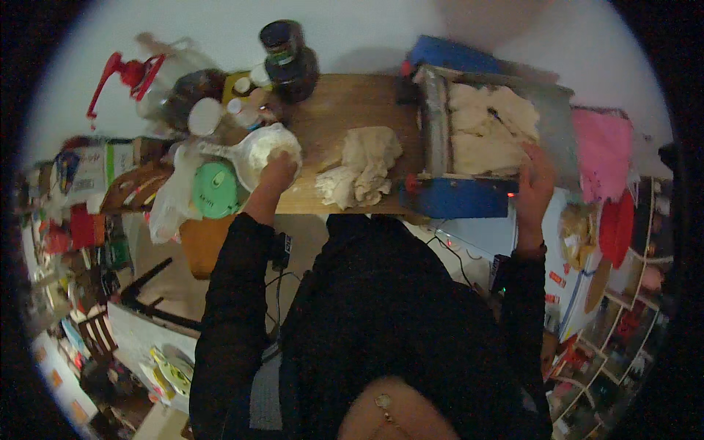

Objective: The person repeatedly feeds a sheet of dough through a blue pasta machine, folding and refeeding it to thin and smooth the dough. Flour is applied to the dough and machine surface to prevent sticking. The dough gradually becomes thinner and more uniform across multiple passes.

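Note:
My left hand reaches into a white handled bowl of white powder that looks like flour; its fingertips are hidden in the powder. My right hand is at the near right edge of a blue-ended machine, perhaps a dough press, beside pale dough lying in its tray. A small dark object rests on that dough. Between my hands, a crumpled, ragged piece of dough lies on the wooden table.
Left of the bowl are a green lid, a plastic bag and several jars. A dark jar stands at the back. Pink cloth hangs right of the machine. A cable hangs below the table's near edge.

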`<state>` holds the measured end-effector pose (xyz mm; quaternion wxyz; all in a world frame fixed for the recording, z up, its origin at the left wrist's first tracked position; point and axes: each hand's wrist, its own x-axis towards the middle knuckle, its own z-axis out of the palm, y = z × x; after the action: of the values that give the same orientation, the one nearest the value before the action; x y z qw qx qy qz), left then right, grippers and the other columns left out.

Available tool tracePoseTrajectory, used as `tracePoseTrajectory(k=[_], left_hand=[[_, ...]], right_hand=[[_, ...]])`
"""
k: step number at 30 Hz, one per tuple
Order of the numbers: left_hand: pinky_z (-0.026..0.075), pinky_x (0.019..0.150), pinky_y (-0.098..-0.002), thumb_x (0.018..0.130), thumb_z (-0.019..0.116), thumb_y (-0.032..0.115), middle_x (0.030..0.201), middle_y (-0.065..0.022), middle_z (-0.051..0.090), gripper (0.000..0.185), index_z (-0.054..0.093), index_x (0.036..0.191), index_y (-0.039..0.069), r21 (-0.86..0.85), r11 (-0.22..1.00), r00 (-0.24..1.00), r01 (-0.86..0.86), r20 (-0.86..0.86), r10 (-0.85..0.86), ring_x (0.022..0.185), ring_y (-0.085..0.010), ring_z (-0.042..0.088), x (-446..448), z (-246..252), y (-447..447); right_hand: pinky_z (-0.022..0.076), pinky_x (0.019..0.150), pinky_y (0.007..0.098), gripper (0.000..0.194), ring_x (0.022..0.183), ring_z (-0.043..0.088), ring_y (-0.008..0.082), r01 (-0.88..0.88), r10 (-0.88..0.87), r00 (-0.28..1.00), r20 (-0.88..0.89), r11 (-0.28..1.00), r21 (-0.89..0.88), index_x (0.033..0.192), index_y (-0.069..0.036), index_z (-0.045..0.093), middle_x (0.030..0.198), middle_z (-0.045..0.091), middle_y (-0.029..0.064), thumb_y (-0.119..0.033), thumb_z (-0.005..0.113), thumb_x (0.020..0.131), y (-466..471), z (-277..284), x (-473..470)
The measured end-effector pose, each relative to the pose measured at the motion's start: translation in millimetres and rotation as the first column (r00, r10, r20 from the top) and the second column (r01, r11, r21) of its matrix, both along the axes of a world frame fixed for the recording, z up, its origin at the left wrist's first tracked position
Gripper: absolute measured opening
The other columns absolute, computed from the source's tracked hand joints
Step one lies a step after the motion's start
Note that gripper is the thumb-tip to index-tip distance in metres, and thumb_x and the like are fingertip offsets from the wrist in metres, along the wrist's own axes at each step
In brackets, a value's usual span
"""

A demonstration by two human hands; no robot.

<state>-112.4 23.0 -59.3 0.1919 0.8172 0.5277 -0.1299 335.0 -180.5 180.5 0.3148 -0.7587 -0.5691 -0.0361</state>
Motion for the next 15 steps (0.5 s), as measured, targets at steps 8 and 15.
tracePoseTrajectory(k=[8, 15], left_hand=[[0.049, 0.076, -0.0472, 0.08, 0.058, 0.015, 0.092, -0.0185, 0.063, 0.024, 0.061, 0.099, 0.001, 0.23, 0.973, 0.987, 0.029, 0.15, -0.065, 0.085, -0.0375, 0.06, -73, -97, 44], [0.047, 0.06, -0.0382, 0.084, 0.055, 0.018, 0.081, -0.0115, 0.058, 0.016, 0.055, 0.094, 0.004, -0.378, 0.871, 0.769, -0.314, 0.437, 0.467, 0.07, -0.025, 0.057, -94, -55, 69]], right_hand=[[0.0419, 0.093, 0.0348, 0.02, 0.106, 0.057, 0.0254, 0.181, -0.18, 0.983, 0.044, 0.983, -0.013, 0.107, -0.004, 0.064, 0.111, 0.063, 0.0116, -0.01, 0.054, 0.091, -25, 1, 2], [0.042, 0.094, 0.0381, 0.022, 0.106, 0.057, 0.028, 0.176, -0.177, 0.984, 0.009, 0.982, 0.06, 0.107, -0.008, 0.065, 0.108, 0.064, 0.0107, -0.007, 0.054, 0.088, -25, -9, 8]])
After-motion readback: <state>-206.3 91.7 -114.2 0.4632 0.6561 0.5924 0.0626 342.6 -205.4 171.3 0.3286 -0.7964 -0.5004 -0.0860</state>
